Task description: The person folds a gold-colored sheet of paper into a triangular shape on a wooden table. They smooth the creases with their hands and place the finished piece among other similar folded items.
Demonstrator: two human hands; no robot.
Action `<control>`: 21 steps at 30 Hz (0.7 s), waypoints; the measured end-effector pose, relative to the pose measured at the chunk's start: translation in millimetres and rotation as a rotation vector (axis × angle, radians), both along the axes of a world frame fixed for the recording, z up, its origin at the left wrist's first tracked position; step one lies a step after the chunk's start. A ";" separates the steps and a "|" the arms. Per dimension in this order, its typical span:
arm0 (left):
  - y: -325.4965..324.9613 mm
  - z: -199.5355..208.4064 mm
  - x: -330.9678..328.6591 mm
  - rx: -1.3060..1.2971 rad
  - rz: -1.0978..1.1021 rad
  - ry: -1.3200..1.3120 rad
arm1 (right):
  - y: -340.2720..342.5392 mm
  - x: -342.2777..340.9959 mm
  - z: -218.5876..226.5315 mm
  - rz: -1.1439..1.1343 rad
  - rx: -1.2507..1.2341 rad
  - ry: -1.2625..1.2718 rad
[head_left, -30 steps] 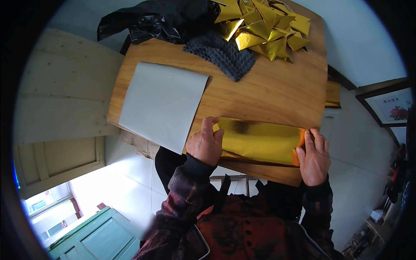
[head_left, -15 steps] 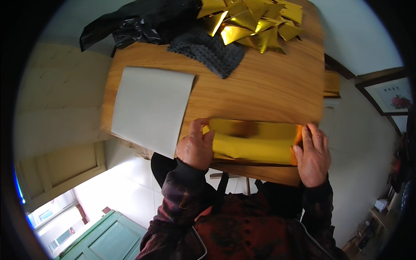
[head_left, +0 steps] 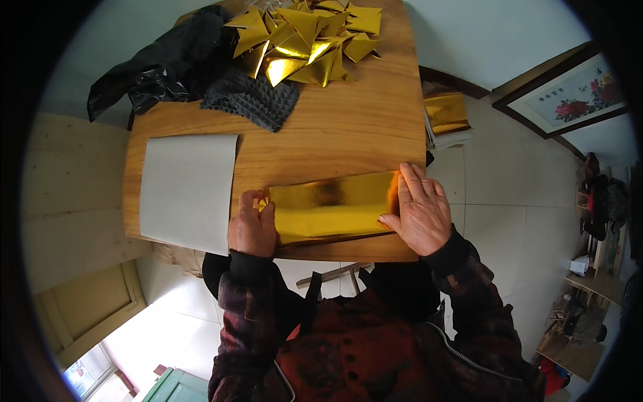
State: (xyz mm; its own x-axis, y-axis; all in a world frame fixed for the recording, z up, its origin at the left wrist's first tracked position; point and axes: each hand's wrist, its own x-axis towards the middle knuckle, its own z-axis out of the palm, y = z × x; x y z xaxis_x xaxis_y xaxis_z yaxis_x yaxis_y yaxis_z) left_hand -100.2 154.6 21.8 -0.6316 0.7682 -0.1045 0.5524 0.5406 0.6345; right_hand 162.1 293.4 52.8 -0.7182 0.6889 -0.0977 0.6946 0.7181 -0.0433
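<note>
Apparently folding: left hand (head_left: 253, 229) pinches the gold foil sheet (head_left: 335, 213), open right hand (head_left: 424, 212) rests on it; creasing next needs aligned edges

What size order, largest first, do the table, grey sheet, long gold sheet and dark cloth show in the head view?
1. Table
2. Grey sheet and long gold sheet: too alike to rank
3. Dark cloth

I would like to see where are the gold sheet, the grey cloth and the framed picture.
Gold sheet (head_left: 335, 212), head view: middle of its shiny face.
Grey cloth (head_left: 254, 100), head view: middle of its bumpy surface.
Framed picture (head_left: 566, 96), head view: middle of its image.
</note>
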 end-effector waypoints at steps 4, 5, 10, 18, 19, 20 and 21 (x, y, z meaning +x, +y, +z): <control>1.5 -1.4 -2.2 -0.015 0.006 -0.018 | 1.1 -0.8 -3.5 0.033 0.027 -0.056; 1.9 -2.5 -2.4 -0.020 0.015 -0.030 | 1.4 -0.3 -4.7 0.039 0.035 -0.071; 1.9 -8.9 -3.0 0.069 -0.003 0.121 | 2.5 1.8 -10.2 0.051 0.098 -0.110; 2.5 -12.6 -6.7 -0.006 -0.017 0.071 | 6.1 5.5 -13.6 0.155 0.133 0.072; 2.8 -12.7 -6.7 0.008 -0.016 0.080 | 7.3 6.0 -13.3 0.156 0.116 0.074; 3.1 -12.8 -6.6 0.022 -0.014 0.090 | 8.6 6.4 -12.8 0.158 0.099 0.078; 3.0 -12.6 -6.9 0.001 -0.002 0.063 | 8.6 7.2 -12.0 0.164 0.090 0.074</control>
